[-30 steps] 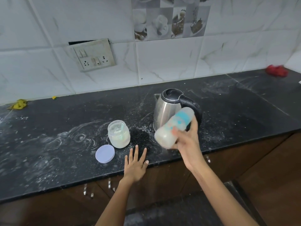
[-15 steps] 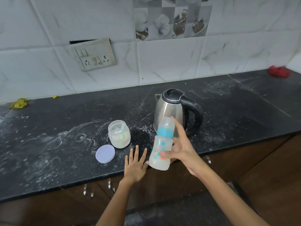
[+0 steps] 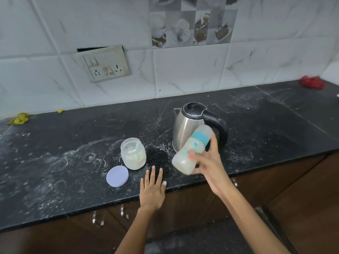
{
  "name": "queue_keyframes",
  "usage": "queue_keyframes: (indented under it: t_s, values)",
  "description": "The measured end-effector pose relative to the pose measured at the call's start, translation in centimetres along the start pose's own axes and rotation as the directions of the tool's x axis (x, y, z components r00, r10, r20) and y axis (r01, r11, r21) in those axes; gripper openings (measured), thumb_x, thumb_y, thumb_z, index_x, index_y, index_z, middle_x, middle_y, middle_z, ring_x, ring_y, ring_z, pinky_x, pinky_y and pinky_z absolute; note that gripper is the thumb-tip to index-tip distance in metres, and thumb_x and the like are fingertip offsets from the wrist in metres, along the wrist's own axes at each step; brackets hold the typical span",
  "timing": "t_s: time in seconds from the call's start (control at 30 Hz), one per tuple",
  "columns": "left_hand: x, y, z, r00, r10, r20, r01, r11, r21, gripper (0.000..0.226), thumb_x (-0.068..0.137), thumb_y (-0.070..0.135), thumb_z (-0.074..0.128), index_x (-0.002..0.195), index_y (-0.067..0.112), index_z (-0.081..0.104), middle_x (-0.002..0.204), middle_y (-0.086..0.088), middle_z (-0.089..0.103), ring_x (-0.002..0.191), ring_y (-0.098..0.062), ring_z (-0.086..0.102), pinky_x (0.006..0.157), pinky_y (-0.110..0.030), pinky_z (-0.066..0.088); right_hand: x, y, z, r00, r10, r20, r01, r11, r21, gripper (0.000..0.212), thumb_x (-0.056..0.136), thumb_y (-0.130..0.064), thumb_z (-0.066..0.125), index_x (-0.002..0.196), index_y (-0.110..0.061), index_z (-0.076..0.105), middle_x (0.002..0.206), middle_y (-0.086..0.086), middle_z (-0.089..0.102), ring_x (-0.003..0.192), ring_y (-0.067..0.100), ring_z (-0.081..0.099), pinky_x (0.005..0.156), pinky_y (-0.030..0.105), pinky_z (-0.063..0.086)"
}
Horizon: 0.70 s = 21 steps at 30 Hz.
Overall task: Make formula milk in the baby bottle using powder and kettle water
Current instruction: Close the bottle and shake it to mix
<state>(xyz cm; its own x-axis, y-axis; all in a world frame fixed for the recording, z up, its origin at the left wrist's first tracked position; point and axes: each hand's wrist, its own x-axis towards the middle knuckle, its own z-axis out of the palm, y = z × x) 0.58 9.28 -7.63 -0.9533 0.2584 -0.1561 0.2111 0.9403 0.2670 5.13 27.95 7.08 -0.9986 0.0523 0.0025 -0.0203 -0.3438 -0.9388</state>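
Upright half a second earlier, the baby bottle [image 3: 190,149] tilted toward two o'clock, right hand [image 3: 207,162] fingers curled round it. Left hand [image 3: 152,189] lay flat, fingers spread, on the countertop [image 3: 55,162] at the powder jar's [image 3: 133,153] five o'clock.

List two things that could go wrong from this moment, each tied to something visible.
1. The right hand holds the tilted, blurred bottle close to the kettle; a wide swing might knock it.
2. The powder jar stands open, its lid lying on the counter, so splashes or dust could get in.
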Motion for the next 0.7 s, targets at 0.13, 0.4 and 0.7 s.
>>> queue_keyframes:
  t_s: [0.13,0.4,0.7]
  values:
    - [0.0,-0.1,0.1,1.000,-0.003,-0.018,0.004,0.999,0.044,0.055,0.103,0.040,0.016,0.152,0.029,-0.006,0.161,-0.002,-0.013,0.149,-0.024,-0.011,0.120,-0.043,-0.002,-0.8,0.0,-0.4,0.984,0.060,0.165,-0.034,0.987,-0.157,0.105,0.063,-0.012,0.084,0.142,-0.053,0.029,0.123,0.010,0.064,0.109,0.026,0.067,0.070,0.039,0.059]
    - [0.1,-0.3,0.1,1.000,0.009,0.013,-0.009,0.998,0.056,0.059,0.103,0.041,0.022,0.151,0.028,-0.009,0.161,-0.004,-0.015,0.148,-0.026,-0.012,0.119,-0.044,-0.002,-1.2,0.6,0.1,0.972,0.150,0.179,-0.103,0.964,-0.246,0.107,0.064,-0.011,0.085,0.142,-0.054,0.027,0.120,0.008,0.066,0.105,0.025,0.069,0.064,0.039,0.059]
    - [0.6,-0.4,-0.1,0.999,0.006,0.045,-0.007,1.000,0.020,0.056,0.103,0.043,0.015,0.151,0.028,-0.008,0.161,-0.003,-0.016,0.148,-0.026,-0.014,0.119,-0.045,-0.003,-1.1,-0.4,-0.1,0.996,0.040,0.077,-0.031,0.994,-0.105,0.099,0.073,-0.002,0.078,0.140,-0.056,0.030,0.128,0.003,0.065,0.115,0.025,0.065,0.071,0.043,0.060]
